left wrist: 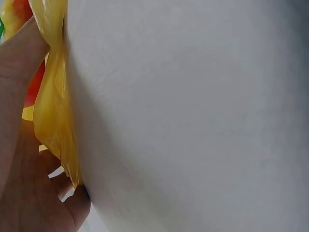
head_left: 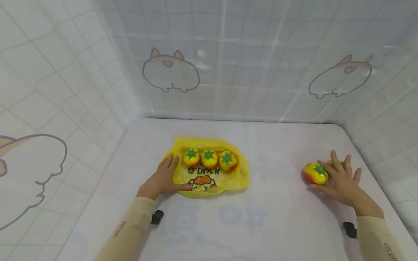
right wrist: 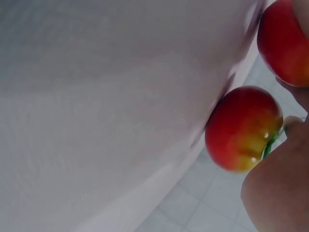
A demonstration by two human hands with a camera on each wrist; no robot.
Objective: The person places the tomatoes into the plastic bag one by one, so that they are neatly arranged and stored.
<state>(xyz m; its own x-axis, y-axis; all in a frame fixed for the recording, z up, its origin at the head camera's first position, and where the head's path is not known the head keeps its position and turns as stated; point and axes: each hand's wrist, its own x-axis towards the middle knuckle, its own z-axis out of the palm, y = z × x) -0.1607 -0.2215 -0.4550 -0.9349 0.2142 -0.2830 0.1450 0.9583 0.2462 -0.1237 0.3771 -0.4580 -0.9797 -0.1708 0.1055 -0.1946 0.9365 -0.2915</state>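
Between gridded walls (head_left: 241, 83), a white table (head_left: 277, 203) bears fruit (head_left: 209, 159).

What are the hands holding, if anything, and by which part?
Can't tell: left hand touches the yellow plastic bag at its left edge; right hand reaches around a round red-yellow fruit.

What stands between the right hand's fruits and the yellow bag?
Nothing visible: only tabletop shows between the two fruits at the right hand and the yellow bag. The left hand is at the bag's left edge, off that path.
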